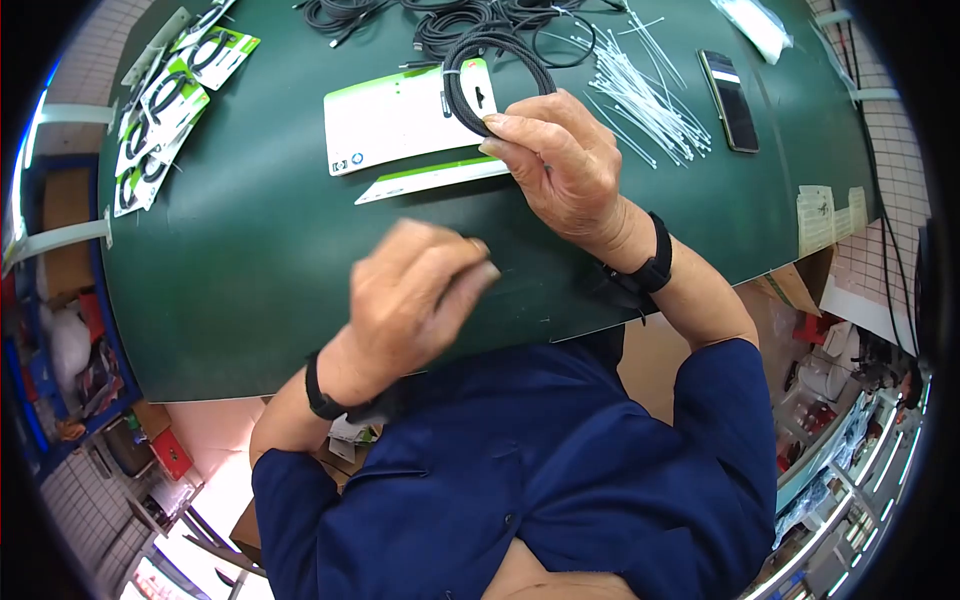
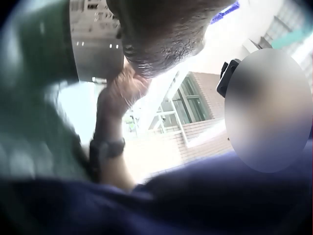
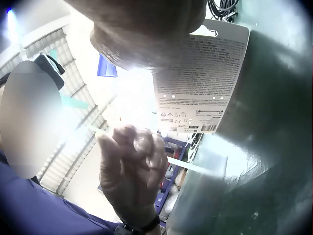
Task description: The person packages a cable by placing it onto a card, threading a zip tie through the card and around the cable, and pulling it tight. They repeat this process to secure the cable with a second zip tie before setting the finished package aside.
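Note:
My right hand point(image 1: 570, 165) pinches a coiled black braided cable point(image 1: 500, 45) between thumb and fingers, at the coil's lower edge. Right behind the coil is a white and green packaging card point(image 1: 390, 125), raised over the table, with a hang slot near my fingertips. Fine print covers the card's underside point(image 3: 205, 78) in the right wrist view. My left hand point(image 1: 405, 295), blurred, hovers below and left of the card, its fingers loosely bent and its thumb apart from the index finger. Nothing shows between them. Only the left hand's near side point(image 2: 161, 39) shows in the left wrist view.
White cable ties point(image 1: 650, 105) lie heaped right of the coil, with a phone point(image 1: 728, 100) beyond them. More black cables point(image 1: 460, 30) sit at the back. Carded cables point(image 1: 165, 110) overlap along the left edge, and a clear plastic bag point(image 1: 755, 28) lies at the far right.

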A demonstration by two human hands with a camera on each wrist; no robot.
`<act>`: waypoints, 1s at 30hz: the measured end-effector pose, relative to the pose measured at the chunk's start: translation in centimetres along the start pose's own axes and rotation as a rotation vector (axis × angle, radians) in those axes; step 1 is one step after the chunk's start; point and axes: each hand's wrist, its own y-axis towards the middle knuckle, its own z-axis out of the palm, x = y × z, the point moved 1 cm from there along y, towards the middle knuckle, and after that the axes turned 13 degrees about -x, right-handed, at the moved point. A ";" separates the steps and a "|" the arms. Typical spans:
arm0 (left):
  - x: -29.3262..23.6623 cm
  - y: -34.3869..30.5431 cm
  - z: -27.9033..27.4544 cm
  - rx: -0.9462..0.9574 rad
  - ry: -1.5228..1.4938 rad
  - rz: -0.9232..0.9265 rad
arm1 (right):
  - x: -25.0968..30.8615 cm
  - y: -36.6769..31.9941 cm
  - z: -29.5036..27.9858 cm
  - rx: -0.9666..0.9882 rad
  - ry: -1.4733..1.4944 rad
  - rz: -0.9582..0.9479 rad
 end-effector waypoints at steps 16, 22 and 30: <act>2.9 -2.0 0.4 -0.013 -1.340 -1.580 | 2.9 -0.6 -0.2 0.114 0.162 -0.002; 2.5 0.3 0.2 -0.108 -1.189 -1.404 | 3.7 2.9 -0.6 0.228 0.293 0.240; 2.5 3.4 1.8 -0.026 -1.027 -1.028 | 2.7 4.0 -1.4 0.298 0.131 0.180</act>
